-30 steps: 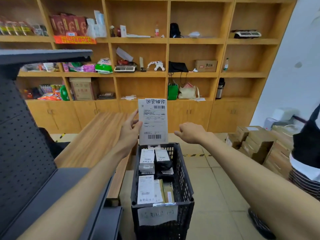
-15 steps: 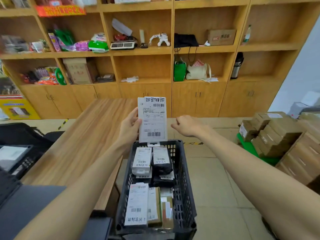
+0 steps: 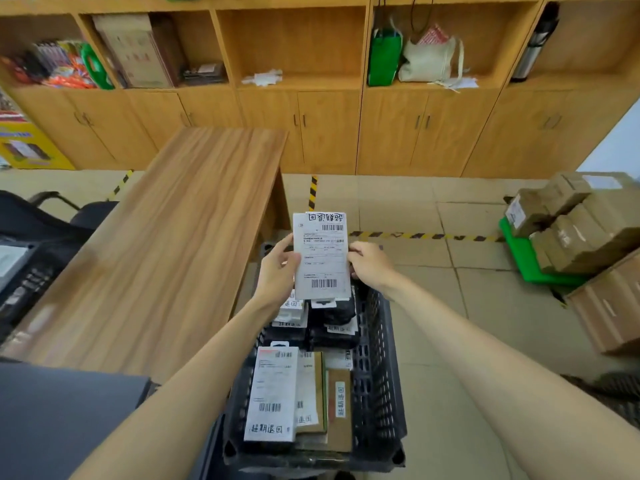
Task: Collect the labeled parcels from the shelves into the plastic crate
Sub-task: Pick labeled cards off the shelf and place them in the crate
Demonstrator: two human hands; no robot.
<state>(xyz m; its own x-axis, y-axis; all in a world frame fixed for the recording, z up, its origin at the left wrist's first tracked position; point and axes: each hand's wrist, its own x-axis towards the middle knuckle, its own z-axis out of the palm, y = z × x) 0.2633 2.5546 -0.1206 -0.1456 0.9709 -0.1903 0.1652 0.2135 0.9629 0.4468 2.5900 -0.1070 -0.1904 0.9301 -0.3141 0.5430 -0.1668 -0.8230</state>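
Observation:
I hold a flat white labeled parcel (image 3: 320, 254) upright above the far end of the black plastic crate (image 3: 379, 375). My left hand (image 3: 278, 271) grips its left edge, thumb on the label face. My right hand (image 3: 369, 263) now pinches its right edge. The label shows barcodes and handwritten characters along the top. Inside the crate lie several labeled parcels: white and black ones at the far end (image 3: 329, 317) and white and brown boxes at the near end (image 3: 273, 393).
A wooden table (image 3: 166, 251) runs along the crate's left. Wooden shelves and cabinets (image 3: 329, 126) stand ahead. Stacked cardboard boxes (image 3: 575, 223) on a green base sit at the right. A dark office chair (image 3: 41, 216) is at the left.
My view tilted down and moved closer to the crate. My right hand came in from the right and took the parcel's right edge; the parcel sank toward the crate's far end.

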